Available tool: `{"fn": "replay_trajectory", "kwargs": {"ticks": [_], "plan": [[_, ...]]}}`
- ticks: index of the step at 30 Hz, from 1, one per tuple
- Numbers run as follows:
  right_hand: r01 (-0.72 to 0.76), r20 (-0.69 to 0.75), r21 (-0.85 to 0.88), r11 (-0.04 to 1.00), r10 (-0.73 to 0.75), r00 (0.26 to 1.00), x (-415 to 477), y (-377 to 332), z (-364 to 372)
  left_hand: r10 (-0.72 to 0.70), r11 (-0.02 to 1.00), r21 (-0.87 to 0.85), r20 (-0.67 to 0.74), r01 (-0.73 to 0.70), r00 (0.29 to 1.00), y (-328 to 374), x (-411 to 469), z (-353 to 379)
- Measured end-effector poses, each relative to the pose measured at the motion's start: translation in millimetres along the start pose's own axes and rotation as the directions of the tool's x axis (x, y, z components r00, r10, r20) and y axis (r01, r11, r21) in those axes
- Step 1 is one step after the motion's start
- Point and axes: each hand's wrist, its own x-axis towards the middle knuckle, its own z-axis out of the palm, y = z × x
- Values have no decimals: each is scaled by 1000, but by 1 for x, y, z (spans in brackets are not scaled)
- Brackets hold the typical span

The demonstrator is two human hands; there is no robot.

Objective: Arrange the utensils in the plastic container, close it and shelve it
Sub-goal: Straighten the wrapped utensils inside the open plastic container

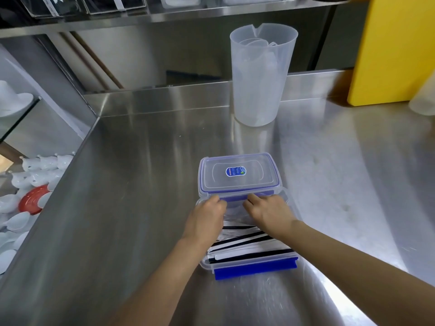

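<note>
A clear plastic container [255, 263] with blue clips sits on the steel counter near me. It is packed with black and white wrapped utensils [247, 247]. Its clear lid [239, 175], with a blue seal and a blue sticker, lies flat just beyond the container and overlaps its far rim. My left hand [207, 217] and my right hand [268, 212] reach over the container side by side. The fingers of both curl onto the lid's near edge. The far part of the container is hidden under my hands.
A tall translucent pitcher [259, 76] holding clear plastic pieces stands at the back of the counter. A yellow board [395, 48] leans at the back right. A steel shelf [164, 15] with clear bins runs overhead. White spoons and a red lid [33, 200] lie below the counter's left edge.
</note>
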Motion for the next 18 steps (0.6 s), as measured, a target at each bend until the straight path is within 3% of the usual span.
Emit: {"fn": "replay_trajectory", "kwargs": {"ticks": [3,5,13,18], "plan": [[29,-47,-20,999,-30,998,0,-3,1,25,994,-102,-213,-48,977,-11,-4,3],[39,-71,-17,999,-41,997,0,-3,4,40,994,-91,-260,-65,965,-17,-8,2],[44,-74,160,986,-33,997,7,-3,6,182,968,175,1,-179,983,-23,-8,-7],[84,-56,167,982,-76,996,6,-1,11,201,905,337,196,-258,960,-13,1,-10]]}}
